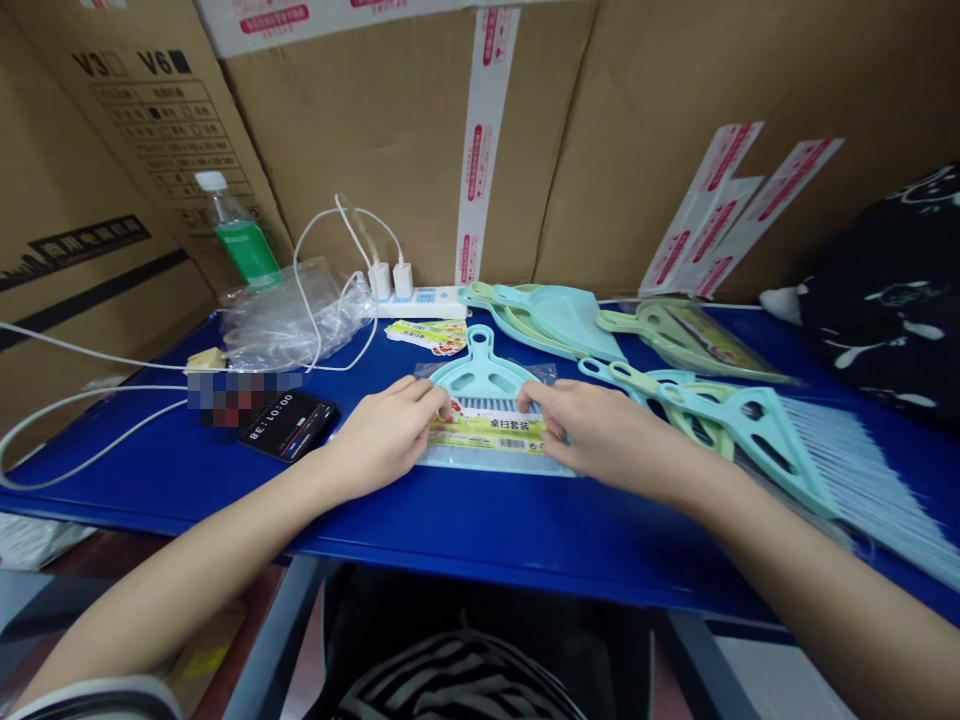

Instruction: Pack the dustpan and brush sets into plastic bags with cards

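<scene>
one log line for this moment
left hand: at label card's left end | right hand: at its right end | turquoise brush: beneath card, on blue table

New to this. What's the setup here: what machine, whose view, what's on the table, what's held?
No machine: these are a person's bare left hand and right hand. The single picture comes from a camera worn on that person's head, looking forward and down.

Both hands are on a light-blue brush with a printed label across it; clear plastic shows around it. How firmly they grip, I can't tell.

On the blue table, to the left, lie a phone showing a timer and some clear plastic. Behind are a power strip, loose printed cards and dustpans. More brushes lie to the right.
</scene>
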`<state>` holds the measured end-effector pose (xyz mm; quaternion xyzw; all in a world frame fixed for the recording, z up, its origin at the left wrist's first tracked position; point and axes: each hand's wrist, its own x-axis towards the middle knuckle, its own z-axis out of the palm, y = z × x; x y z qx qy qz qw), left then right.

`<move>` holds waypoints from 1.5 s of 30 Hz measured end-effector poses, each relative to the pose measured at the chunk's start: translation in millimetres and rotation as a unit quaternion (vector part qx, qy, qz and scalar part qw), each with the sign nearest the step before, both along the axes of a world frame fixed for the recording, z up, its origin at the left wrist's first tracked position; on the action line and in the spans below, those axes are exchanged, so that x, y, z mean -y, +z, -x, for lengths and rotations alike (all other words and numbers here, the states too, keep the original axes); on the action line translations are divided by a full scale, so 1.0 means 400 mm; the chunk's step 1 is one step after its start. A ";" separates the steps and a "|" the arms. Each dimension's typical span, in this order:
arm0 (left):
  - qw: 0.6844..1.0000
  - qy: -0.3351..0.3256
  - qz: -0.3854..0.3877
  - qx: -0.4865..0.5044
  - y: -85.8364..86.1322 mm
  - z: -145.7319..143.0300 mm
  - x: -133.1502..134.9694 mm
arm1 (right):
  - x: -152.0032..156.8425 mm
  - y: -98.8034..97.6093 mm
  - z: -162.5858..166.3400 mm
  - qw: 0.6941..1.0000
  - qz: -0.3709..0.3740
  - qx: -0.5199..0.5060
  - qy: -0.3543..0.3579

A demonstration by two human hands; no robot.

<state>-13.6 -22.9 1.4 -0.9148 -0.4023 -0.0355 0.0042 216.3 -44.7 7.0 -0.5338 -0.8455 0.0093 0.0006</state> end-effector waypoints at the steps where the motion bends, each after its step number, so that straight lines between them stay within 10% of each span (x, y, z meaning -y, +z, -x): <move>1: 1.000 -0.003 -0.001 -0.002 0.000 0.000 0.000 | 0.000 0.000 -0.001 1.000 -0.002 0.000 0.001; 30: 0.998 -0.057 0.008 0.001 -0.001 0.000 -0.003 | 0.001 0.010 -0.001 0.999 -0.003 0.052 -0.001; 45: 0.991 -0.127 -0.012 -0.027 -0.014 0.003 -0.010 | 0.005 0.000 -0.010 0.984 0.011 -0.030 0.176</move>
